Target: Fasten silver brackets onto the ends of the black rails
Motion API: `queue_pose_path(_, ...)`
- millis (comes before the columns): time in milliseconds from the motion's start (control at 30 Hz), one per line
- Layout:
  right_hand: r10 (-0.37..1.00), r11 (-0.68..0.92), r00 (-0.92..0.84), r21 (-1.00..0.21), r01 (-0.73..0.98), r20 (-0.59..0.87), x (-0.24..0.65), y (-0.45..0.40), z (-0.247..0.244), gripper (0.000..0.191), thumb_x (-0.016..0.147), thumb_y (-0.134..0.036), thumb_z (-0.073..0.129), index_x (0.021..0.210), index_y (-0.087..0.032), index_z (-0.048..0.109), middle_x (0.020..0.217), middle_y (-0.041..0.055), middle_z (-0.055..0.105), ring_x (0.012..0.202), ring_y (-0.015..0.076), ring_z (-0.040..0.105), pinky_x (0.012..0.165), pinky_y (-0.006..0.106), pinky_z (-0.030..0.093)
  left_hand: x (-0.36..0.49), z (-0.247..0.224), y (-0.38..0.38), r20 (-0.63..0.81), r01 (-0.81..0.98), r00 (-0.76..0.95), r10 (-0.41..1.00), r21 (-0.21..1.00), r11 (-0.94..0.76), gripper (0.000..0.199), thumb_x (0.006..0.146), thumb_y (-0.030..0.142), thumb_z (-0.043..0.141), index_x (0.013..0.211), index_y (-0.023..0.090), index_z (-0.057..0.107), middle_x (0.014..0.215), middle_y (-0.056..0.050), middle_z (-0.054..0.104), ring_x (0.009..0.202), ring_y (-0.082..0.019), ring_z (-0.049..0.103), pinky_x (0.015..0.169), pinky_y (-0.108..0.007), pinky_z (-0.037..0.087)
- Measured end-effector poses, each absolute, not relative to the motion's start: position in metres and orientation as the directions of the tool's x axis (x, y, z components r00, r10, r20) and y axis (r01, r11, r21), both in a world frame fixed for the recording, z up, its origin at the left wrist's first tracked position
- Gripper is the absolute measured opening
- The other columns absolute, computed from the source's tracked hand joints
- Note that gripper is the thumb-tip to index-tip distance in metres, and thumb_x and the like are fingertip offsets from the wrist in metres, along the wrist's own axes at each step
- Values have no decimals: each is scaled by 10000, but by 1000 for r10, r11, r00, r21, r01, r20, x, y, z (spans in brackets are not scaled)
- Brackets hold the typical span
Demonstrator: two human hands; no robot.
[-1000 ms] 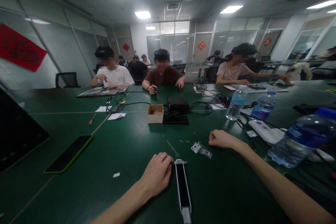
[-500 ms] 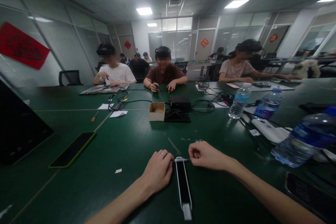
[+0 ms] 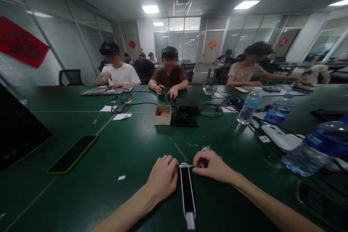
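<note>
On the green table lies a long narrow device [image 3: 187, 190] with a white frame, a black middle strip and a thin crossbar at its far end. My left hand [image 3: 164, 174], a ring on one finger, has its fingers curled together at the crossbar's left end. At the right end, the thumb and forefinger of my right hand [image 3: 209, 165] are pinched together; their tips hide what is between them. Just behind the right hand shows a small heap of metal pieces [image 3: 207, 148], partly covered by it.
A small open box [image 3: 162, 116] stands ahead beside a black device [image 3: 187, 107]. Left are a green-edged phone [image 3: 73, 154] and a black screen [image 3: 21, 134]; right, water bottles [image 3: 249, 106], cables and another phone [image 3: 320, 203]. Several people sit across the table.
My right hand has come slightly closer to the device's crossbar, exposing more of the metal pieces behind it. My left hand keeps its grip shape. The view has shifted slightly.
</note>
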State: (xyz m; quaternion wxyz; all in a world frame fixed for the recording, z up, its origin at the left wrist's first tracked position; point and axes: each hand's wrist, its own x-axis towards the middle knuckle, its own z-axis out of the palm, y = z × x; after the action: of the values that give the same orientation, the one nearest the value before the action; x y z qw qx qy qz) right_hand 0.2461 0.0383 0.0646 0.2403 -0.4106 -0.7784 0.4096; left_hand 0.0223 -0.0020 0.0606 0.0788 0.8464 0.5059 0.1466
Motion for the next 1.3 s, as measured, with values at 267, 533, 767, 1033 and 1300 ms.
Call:
queue_pose_path(267,855,292,-518,-841,455,18,242,36,64,158,743,-281,696,824,-158,638,757,5,624,636,120,545,570,235,446,22,60,-2,177,824,453,874,291,-486,169,880,93,412,932,187,543,937,-58,577,869,-217,525,767,-344,424)
queue_pose_path(533,856,358,-515,-775,520,49,235,31,65,147,791,-297,683,868,-173,675,756,2,630,648,127,535,574,234,410,22,61,-2,186,817,464,866,287,-499,168,881,89,417,929,187,545,936,-57,581,863,-216,532,768,-341,433)
queue_pose_path(767,765,421,-644,-757,500,-1,247,41,87,219,760,-266,701,952,-170,659,853,10,654,683,124,575,608,226,464,22,59,-1,185,819,466,865,280,-501,182,887,96,415,961,187,554,954,-63,579,890,-220,531,797,-348,436)
queue_pose_path(1033,892,434,-448,-396,809,62,311,86,114,161,856,-200,536,935,-155,670,892,59,671,792,173,609,739,290,464,21,59,1,177,797,492,852,302,-523,186,894,104,396,959,180,554,947,-67,585,855,-213,533,765,-352,435)
queue_pose_path(1300,849,485,-524,-293,824,-69,317,100,88,238,887,-202,516,1051,-205,688,1031,78,646,945,208,600,843,305,456,22,60,1,176,795,490,854,312,-520,193,890,103,399,965,179,560,947,-65,585,858,-209,538,763,-351,439)
